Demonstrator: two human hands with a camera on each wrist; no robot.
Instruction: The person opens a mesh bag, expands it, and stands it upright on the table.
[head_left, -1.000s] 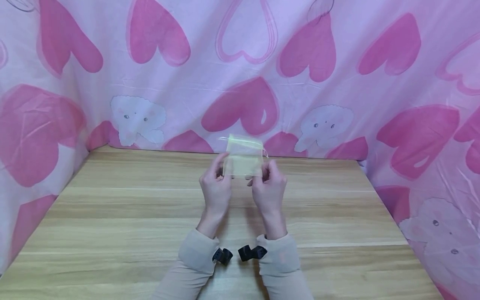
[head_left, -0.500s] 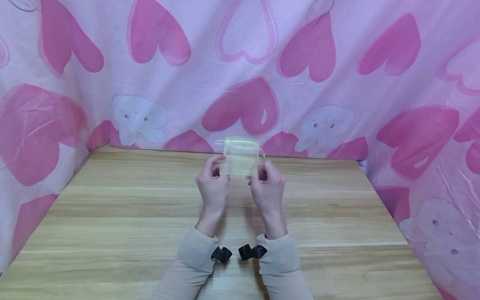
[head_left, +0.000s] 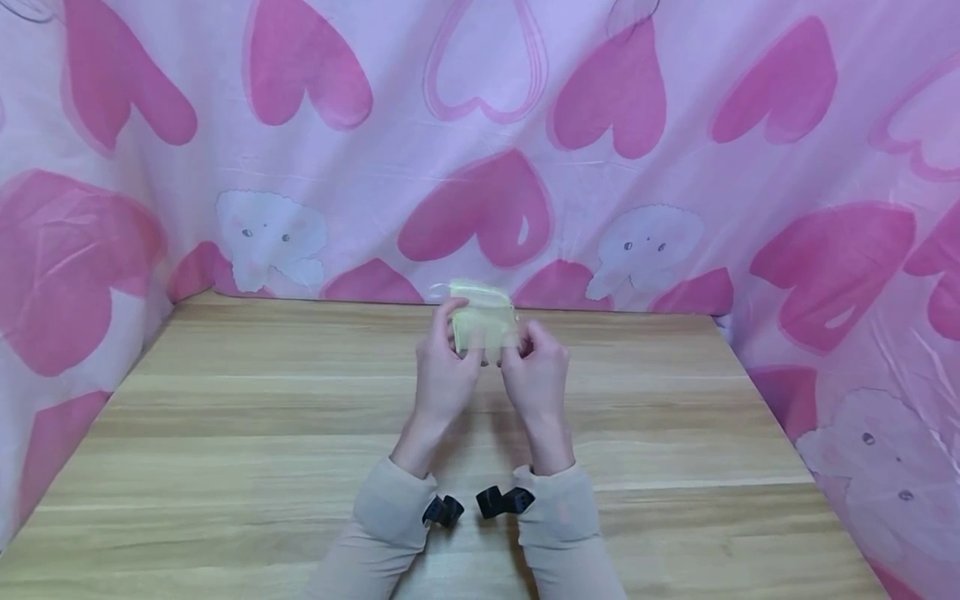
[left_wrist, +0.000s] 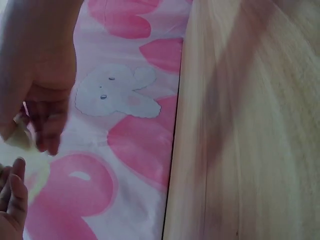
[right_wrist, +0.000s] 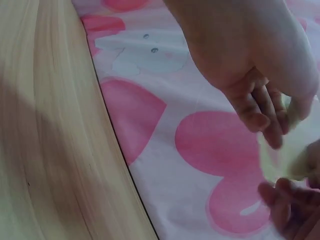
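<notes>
Both hands hold a small sheer pale-yellow drawstring pouch (head_left: 480,307) up over the far part of the wooden table. My left hand (head_left: 444,375) pinches its left side, with the thumb across the front near the lower edge and the index finger at the upper left. At the lower right corner, my right hand (head_left: 537,379) pinches the cloth between thumb and curled fingers. A pale drawstring loop sticks out at the upper left. From the right wrist side, the pouch (right_wrist: 272,157) hangs between the fingers of both hands, partly hidden by them.
The wood-grain table (head_left: 240,417) spreads under the forearms. A pink curtain (head_left: 390,167) with hearts and white bunny figures stands along its back and sides. A small black camera sits on each sleeve cuff, such as the left camera (head_left: 444,511).
My left hand has moved right, closer to the right hand, and its thumb now lies over the pouch's front. The pouch looks narrower and more bunched. The head view has shifted slightly.
</notes>
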